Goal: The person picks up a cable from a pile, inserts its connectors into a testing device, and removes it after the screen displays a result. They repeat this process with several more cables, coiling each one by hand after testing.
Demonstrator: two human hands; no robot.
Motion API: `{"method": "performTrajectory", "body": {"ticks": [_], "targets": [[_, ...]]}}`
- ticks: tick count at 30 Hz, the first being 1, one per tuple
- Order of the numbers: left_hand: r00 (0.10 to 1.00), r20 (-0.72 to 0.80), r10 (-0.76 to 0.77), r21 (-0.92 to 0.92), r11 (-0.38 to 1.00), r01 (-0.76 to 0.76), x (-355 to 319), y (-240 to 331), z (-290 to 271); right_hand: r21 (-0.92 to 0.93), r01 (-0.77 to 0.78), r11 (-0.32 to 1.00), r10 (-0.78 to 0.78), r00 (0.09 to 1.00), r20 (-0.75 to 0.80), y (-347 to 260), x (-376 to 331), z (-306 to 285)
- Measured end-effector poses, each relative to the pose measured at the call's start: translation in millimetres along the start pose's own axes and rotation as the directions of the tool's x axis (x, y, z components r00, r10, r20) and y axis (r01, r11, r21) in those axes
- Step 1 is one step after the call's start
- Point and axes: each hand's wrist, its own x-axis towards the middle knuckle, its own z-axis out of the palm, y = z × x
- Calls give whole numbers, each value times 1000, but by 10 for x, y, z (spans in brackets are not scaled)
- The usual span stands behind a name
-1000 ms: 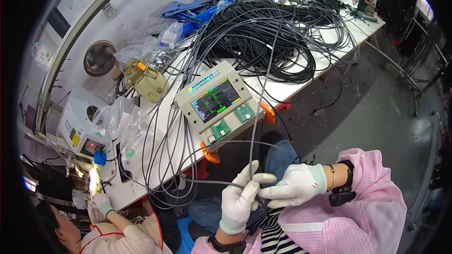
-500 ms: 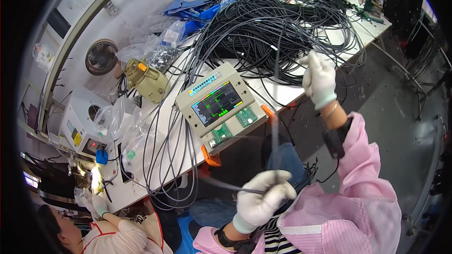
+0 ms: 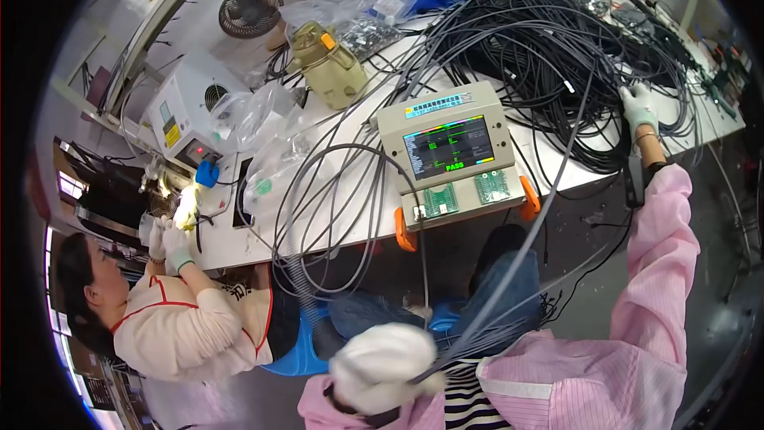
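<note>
My left hand [image 3: 386, 366], in a white glove and smeared by motion, is low in front of my body. It is closed on a dark grey cable [image 3: 521, 259], which slants up to the right toward the cable pile [image 3: 517, 64]. At the pile's right edge is my right hand [image 3: 639, 106], also gloved, its fingers bent against the black cables; what they pinch is hidden. Between my hands on the bench stands a beige tester [image 3: 446, 135] with a lit screen. Two green circuit boards sit on its front ledge, and a cable hangs from the left board [image 3: 438, 201].
Orange clamps [image 3: 405, 230] stick out at the tester's front corners. Loops of cable [image 3: 318, 227] hang over the bench edge. A beige jug [image 3: 326, 64], a fan [image 3: 251, 9] and a white machine [image 3: 187, 111] stand farther left. A co-worker [image 3: 175, 310] with gloved hands sits at left.
My right hand has moved away from me to the cable pile's right edge. My left hand has shifted down and left, with cable still in it. The whole view has turned.
</note>
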Motion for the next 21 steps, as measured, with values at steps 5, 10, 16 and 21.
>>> {"method": "performTrajectory", "body": {"ticks": [5, 10, 16, 21], "targets": [[932, -271, 242, -58, 962, -267, -492, 589, -297, -56, -84, 995, 83, 996, -28, 96, 142, 122], [973, -201, 114, 218, 974, -69, -733, 593, -319, 453, -31, 891, 93, 989, -114, -358, -371, -310], [996, 20, -90, 279, 957, 80, -638, 369, -330, 835, -160, 526, -620, 600, 505, -1100, -2332, -1141], [797, 372, -476, 556, 802, 219, -671, 117, -206, 649, -759, -54, -854, 371, 364, -1677, -2898, -1170]]}}
